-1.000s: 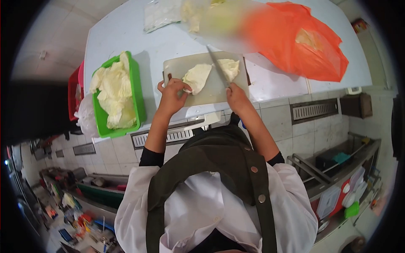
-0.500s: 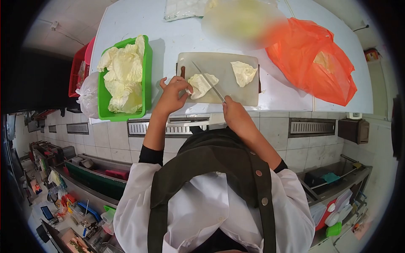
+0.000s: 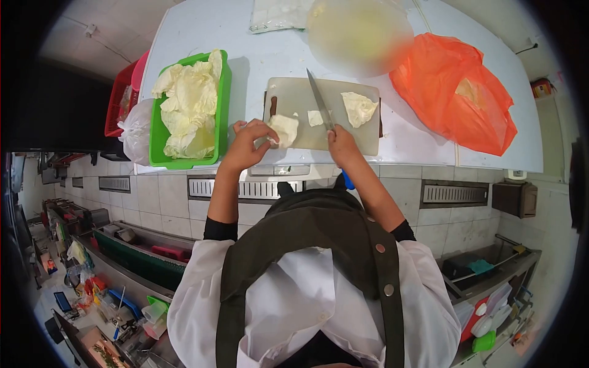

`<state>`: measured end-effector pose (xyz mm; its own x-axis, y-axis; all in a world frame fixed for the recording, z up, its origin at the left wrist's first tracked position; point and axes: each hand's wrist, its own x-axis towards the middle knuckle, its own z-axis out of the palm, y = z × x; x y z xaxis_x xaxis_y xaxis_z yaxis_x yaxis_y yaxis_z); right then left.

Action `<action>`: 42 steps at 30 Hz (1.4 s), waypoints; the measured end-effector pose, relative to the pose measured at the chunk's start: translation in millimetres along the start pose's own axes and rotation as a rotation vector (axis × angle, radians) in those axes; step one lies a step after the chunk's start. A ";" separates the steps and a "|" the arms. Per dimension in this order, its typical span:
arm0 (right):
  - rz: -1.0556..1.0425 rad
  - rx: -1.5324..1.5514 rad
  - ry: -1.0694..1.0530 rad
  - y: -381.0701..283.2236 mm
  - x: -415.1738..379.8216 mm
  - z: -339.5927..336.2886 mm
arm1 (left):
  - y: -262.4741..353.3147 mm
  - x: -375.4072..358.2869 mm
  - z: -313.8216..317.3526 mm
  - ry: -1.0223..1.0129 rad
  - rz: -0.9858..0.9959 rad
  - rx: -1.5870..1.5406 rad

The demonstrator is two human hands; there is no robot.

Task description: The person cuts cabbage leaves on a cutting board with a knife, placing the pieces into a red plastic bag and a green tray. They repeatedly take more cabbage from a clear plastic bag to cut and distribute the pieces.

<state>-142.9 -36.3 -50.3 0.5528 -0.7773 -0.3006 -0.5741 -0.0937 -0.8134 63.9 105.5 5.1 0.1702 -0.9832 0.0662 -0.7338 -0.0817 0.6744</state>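
Note:
My left hand [image 3: 248, 144] pinches the near left edge of a pale cabbage leaf [image 3: 284, 130] on the cutting board [image 3: 294, 92]. In my right hand [image 3: 343, 146] is a kitchen knife [image 3: 319, 98], its blade pointing away from me over the board. A small cut piece of leaf [image 3: 315, 118] lies against the blade's left side, apart from the held leaf. Further right on the board rests a larger leaf piece [image 3: 359, 109]. A brown handle-like strip [image 3: 273, 105] shows at the board's left edge.
Left of the board stands a green basket [image 3: 226, 92] of cabbage leaves [image 3: 190, 110]. An orange plastic bag [image 3: 454, 98] lies to the right. Behind the board are a blurred round bowl [image 3: 362, 37] and a clear package [image 3: 279, 13]. A white bag [image 3: 136, 132] hangs by the table's left edge.
The knife has come off the leaf and moved right, its tip swinging away from me. A small piece now lies separated beside the blade. My left hand stays on the remaining leaf.

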 end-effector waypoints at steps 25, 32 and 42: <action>0.120 0.550 0.122 -2.7 -125.9 -137.3 | 106.9 93.1 99.2 0.060 0.052 -0.033; -0.081 0.059 -0.146 10.3 -115.0 -94.1 | 64.4 5.0 8.4 0.002 -0.112 0.087; -0.085 -0.020 -0.015 0.4 -95.4 -67.3 | 51.2 3.4 25.0 -0.040 -0.030 0.004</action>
<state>-236.5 -4.1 11.5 0.6087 -0.7567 -0.2383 -0.5365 -0.1713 -0.8263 10.5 93.9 21.4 0.1661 -0.9860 0.0166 -0.7312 -0.1118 0.6730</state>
